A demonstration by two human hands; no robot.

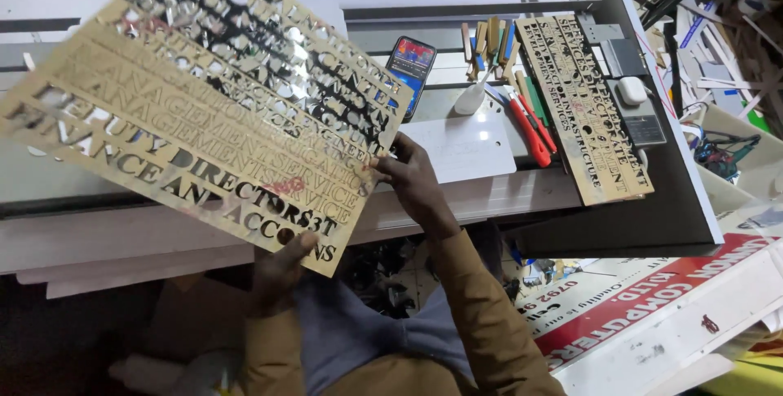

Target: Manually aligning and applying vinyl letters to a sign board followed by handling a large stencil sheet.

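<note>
- Cluttered white workbench (489, 192) runs across in front of me, its far edge well beyond my hands.
- Between my hands I hold up a large gold mirrored sheet (163, 119) with rows of letters cut through it, tilted so its left end rises away from me.
- My left hand (281, 265) pinches the sheet's near bottom edge, thumb on the front face.
- My right hand (412, 180) grips the sheet's right edge; the two hands are apart, both clamped on the sheet.
- Just beyond my right hand lies a smartphone (410, 66) with its screen lit.
- Further right of that hand sit a white scraper (471, 98), red-handled cutters (528, 131) and a smaller gold lettered sheet (583, 106) flat on the bench.
</note>
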